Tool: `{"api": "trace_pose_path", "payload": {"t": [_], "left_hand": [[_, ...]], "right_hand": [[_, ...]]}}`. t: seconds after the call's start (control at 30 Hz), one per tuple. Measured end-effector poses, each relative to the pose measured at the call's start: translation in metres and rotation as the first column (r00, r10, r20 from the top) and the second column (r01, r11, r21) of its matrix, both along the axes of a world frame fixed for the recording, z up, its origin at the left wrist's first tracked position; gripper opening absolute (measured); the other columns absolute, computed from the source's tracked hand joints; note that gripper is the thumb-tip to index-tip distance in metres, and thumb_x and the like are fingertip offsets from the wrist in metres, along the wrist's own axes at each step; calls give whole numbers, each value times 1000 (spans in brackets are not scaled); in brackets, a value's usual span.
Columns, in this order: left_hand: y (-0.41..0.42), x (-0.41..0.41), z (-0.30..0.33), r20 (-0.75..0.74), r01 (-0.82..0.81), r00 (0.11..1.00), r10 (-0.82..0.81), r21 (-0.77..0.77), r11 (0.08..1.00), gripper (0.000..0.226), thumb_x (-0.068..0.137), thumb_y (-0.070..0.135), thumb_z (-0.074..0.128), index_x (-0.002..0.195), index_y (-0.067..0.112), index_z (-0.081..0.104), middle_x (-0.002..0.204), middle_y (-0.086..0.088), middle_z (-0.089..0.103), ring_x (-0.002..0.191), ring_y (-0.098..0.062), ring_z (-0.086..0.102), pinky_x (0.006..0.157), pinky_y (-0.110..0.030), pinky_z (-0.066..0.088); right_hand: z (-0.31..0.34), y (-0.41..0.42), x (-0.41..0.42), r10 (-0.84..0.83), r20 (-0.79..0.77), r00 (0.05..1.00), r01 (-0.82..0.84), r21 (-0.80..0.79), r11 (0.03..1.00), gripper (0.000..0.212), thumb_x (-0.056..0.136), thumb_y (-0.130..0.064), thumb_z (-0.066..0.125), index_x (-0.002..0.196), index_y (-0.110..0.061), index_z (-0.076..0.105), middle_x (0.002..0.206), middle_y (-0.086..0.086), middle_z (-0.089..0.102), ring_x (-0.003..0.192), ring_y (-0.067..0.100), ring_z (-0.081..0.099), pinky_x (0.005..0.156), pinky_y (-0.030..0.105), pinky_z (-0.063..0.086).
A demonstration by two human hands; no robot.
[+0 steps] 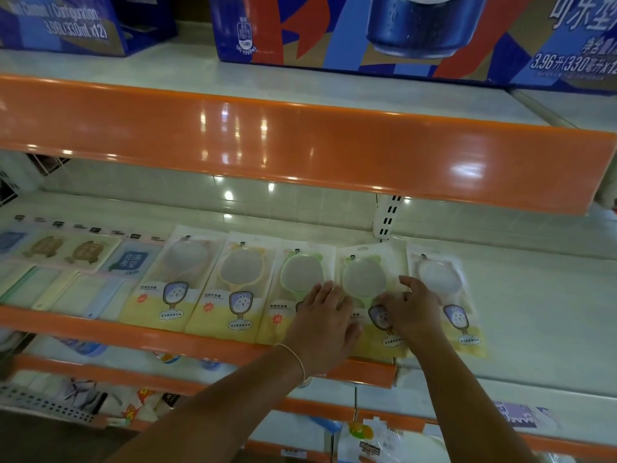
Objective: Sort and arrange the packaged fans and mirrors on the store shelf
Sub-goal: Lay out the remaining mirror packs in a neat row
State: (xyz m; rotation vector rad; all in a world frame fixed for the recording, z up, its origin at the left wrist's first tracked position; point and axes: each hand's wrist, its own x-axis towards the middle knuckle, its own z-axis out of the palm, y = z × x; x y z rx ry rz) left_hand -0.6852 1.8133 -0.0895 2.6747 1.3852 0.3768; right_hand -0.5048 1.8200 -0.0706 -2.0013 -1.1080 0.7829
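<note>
Your left hand (325, 320) lay flat with fingers straight on a shiny plastic mirror pack (369, 295), and your right hand (412, 307) touched it with fingers a little bent.

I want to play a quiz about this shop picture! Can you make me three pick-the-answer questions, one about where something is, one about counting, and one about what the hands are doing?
1. Where are the big blue drink boxes?
A. On the shelf above the mirror packs
B. On the floor
C. In the person's hands

2. How many mirror packs lie in the row?
A. Two
B. Five
C. Nine

3. What are the hands doing?
A. Hanging in the air away from the shelf
B. Lifting a drink box
C. Resting on the mirror packs

Answers:
1. A, the drink boxes stand on the top shelf.
2. B, five mirror packs lie side by side.
3. C, the left hand lies flat and the right hand touches with bent fingers, both on the packs.
</note>
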Motion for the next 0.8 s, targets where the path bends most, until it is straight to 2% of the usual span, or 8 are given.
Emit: {"api": "trace_pose_path", "payload": {"t": [0.1,0.13,0.2,0.3,0.4,0.5,0.63,0.8], "left_hand": [[0,1,-6,-18,37,999,-37,7,999,54,94,41,33,132,7,50,140,-17,48,140,-34,31,120,-45,16],[-1,1,-9,-29,42,999,-42,6,999,55,92,41,31,132,7,50,140,-16,48,140,-34,32,119,-46,17],[-2,1,-12,-38,41,998,-41,15,999,56,91,41,31,130,7,53,138,-16,50,138,-35,35,119,-45,18],[-4,-1,-16,-25,32,999,-30,61,998,50,89,39,38,121,8,61,129,-15,57,132,-34,44,117,-45,24],[-6,-1,-18,-23,29,999,-26,124,992,45,88,37,44,115,8,65,125,-15,61,130,-34,47,115,-46,26],[-7,-2,-19,-32,25,999,-20,155,988,45,88,37,45,115,7,65,126,-16,60,130,-34,47,115,-48,27],[-8,-3,-18,-10,-3,1000,5,163,987,44,89,39,45,115,9,64,127,-15,59,132,-34,45,117,-46,23],[-6,-6,-16,49,-5,999,-2,127,992,50,89,43,43,122,10,59,133,-14,55,137,-33,38,119,-42,15]], "right_hand": [[1,-3,-2,30,131,991,-27,-20,999,57,85,-27,68,137,-15,47,115,11,62,101,26,62,82,39,56],[1,-3,-3,48,173,984,-44,-27,999,51,86,-27,67,133,-13,52,115,11,63,100,26,62,80,37,55],[-1,-5,-6,97,249,964,-91,-34,995,29,85,-26,64,110,-11,63,97,8,65,84,23,61,65,27,47],[-13,-5,-9,125,355,926,-124,-27,992,13,81,-28,61,81,-15,62,81,7,64,64,16,54,48,19,29],[-19,-8,-11,130,382,915,-136,-12,991,13,86,-21,55,88,-11,63,86,11,60,65,16,50,48,17,26],[-16,-10,-14,131,386,913,-140,-6,990,16,89,-14,54,101,-9,64,94,10,56,72,18,48,54,20,30],[-16,-12,-13,144,388,910,-153,-7,988,26,90,-11,54,114,-7,63,107,14,55,81,19,47,72,25,36],[-20,-14,-12,137,428,894,-159,15,987,24,91,-10,55,113,-6,63,108,14,55,82,17,44,73,24,34]]}}
